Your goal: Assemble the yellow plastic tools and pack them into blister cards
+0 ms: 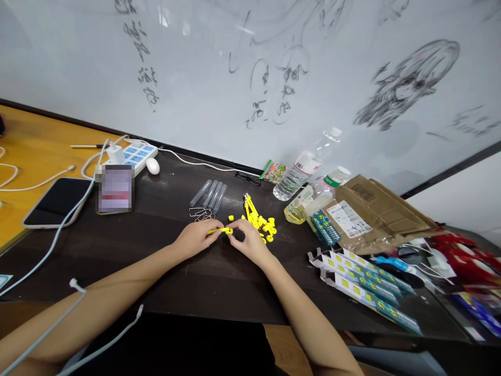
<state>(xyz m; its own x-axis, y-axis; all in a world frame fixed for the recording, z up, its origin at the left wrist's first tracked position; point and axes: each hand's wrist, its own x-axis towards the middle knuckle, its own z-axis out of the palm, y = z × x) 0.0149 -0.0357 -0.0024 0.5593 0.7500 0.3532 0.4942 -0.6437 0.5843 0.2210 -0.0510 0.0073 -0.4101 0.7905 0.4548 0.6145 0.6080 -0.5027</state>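
My left hand [195, 237] and my right hand [247, 241] meet over the dark table [164, 271], both pinched on a thin yellow plastic piece [220, 230] held between them. Just beyond my right hand lies a pile of small yellow parts [261, 221] with a long yellow assembly leaning through it. Several clear tubes [209, 194] lie behind my left hand, with metal wire clips [201, 213] in front of them.
A power strip [136, 154], a white mouse [152, 166] and a phone [57, 201] sit at the left, with white cables trailing. Plastic bottles [303, 169], a brown cardboard parcel [371, 211] and flat blister packs [368, 282] crowd the right. A whiteboard wall stands behind.
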